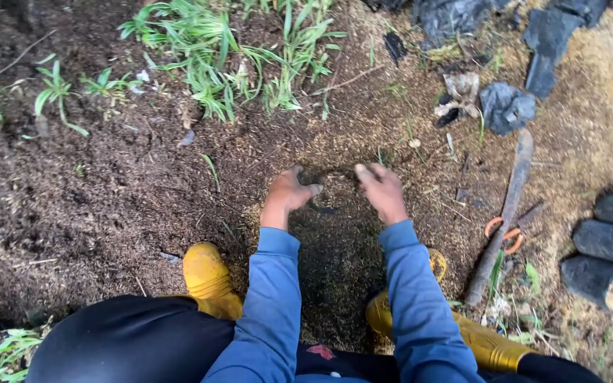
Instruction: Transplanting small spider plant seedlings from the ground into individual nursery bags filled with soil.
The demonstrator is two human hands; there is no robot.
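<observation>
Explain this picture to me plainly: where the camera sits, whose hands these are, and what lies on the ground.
The camera sits on a person's head, looking down. Both bare hands, in blue sleeves, reach into a loose heap of brown husk and soil; the left hand and right hand hold no tool, fingers curled into the heap. Yellow rubber boots show below. To the right lie a long wooden stick, orange-handled scissors and filled black plastic nursery bags. Green grass grows at the top.

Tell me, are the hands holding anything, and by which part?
It cannot be told for sure. The left hand and right hand press into the loose soil around a dark rounded thing, too blurred to identify.
</observation>
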